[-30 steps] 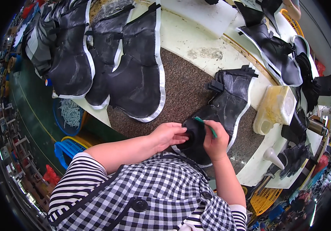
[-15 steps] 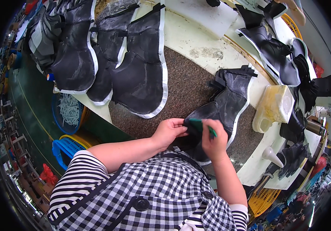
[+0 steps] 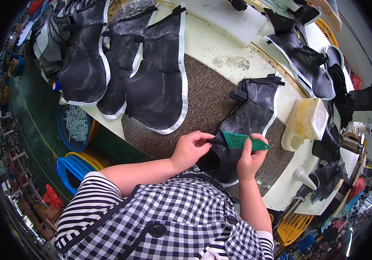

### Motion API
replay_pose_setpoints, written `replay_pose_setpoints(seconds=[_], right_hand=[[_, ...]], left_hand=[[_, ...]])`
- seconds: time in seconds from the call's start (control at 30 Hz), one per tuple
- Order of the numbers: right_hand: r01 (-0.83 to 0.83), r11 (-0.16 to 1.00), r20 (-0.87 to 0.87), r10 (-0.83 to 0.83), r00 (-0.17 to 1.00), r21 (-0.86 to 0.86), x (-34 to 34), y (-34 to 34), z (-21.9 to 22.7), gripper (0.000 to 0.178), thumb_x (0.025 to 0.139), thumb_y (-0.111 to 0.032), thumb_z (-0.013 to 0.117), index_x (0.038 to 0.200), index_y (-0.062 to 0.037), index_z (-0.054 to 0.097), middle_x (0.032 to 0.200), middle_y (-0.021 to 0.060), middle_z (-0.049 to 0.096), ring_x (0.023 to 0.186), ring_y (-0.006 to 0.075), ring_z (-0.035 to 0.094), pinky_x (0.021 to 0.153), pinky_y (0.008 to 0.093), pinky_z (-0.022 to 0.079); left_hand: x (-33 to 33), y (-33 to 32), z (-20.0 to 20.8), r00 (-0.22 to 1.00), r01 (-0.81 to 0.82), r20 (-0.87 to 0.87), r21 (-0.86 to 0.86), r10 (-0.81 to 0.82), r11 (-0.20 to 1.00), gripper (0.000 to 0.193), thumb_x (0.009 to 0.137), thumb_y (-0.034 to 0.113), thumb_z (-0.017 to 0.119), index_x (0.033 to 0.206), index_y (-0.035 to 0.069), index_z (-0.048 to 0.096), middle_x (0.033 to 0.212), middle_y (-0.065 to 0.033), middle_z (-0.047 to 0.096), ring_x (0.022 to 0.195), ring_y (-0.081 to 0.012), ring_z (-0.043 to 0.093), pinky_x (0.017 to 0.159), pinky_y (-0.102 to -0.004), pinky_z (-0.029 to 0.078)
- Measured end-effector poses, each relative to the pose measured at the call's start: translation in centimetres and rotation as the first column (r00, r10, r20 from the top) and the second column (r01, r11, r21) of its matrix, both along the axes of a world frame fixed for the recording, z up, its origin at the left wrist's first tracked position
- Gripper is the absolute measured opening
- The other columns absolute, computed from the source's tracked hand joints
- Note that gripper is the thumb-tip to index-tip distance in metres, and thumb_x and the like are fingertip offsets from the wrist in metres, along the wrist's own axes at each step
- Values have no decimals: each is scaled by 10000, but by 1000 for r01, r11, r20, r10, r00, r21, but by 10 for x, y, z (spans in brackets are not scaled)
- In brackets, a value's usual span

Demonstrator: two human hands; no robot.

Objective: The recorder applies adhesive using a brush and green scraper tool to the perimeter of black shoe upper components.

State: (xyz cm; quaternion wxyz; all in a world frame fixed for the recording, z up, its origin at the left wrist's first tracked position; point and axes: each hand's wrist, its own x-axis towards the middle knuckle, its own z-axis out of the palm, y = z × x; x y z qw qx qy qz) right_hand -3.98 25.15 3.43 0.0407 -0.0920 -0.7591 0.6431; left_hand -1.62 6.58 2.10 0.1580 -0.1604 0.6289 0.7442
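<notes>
A black boot upper (image 3: 254, 113) with a white edge strip lies on the brown speckled mat (image 3: 207, 86) in front of me. Its near end reaches my apron. With thumb and fingertips closed, my left hand (image 3: 192, 151) pinches the black edge of this upper on its left side. My right hand (image 3: 251, 160) grips a flat, tapering green plastic tool (image 3: 237, 141) with a textured face and a small hole at its end. The tool is held across the upper, its broad end towards my left hand. Whether it touches the leather I cannot tell.
Several more boot uppers (image 3: 162, 82) lie at the left of the table. At the right stand a glue-stained yellowish container (image 3: 306, 119) and a white-handled tool (image 3: 302, 177). Baskets, one a blue basket (image 3: 71, 169), stand left below the table. Another person's arm (image 3: 331, 13) shows far right.
My right hand has moved slightly right and turned, bringing the green tool's flat face into view. The upper has shifted slightly left. My left hand still pinches near the same place.
</notes>
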Motion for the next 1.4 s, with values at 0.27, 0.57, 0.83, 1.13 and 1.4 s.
replay_pose_setpoints(seconds=[0.27,0.57,0.83,1.13,1.4], right_hand=[[194,951,159,-158,975,-243,10,16,-3,223,961,-121,551,1153,-62,453,865,53,584,688,132,611,564,265,529],[82,980,113,-61,992,-183,6,10,5,239,949,-101,566,1153,-52,453,869,68,593,679,131,609,564,265,524],[-88,666,-199,343,918,740,-37,-4,3,227,822,23,596,1020,-85,573,866,125,598,764,313,609,626,352,497],[-263,933,-34,280,959,247,-15,-18,26,160,848,7,610,993,-53,581,924,135,643,825,309,655,721,327,512],[-473,790,-20,520,854,390,-28,-8,42,164,845,-10,617,992,-82,604,891,122,654,789,307,655,689,343,520]], left_hand=[[-3,-2,20,945,56,-300,-240,-129,969,67,826,19,671,887,21,644,889,-56,620,800,-131,636,722,-244,513],[-1,6,7,990,-28,-137,-30,24,999,332,812,23,710,1037,43,466,878,-34,574,809,-101,604,746,-247,508],[0,0,-8,995,-87,56,11,86,996,357,790,17,726,1030,37,463,866,-26,544,780,-75,552,715,-222,492],[-5,0,-11,969,-193,187,159,163,968,280,837,-57,648,1001,35,441,862,-41,540,767,-99,575,709,-256,548],[-8,-3,-8,976,-148,185,183,114,972,263,849,-48,637,994,33,433,837,-40,553,750,-101,584,699,-252,543]])
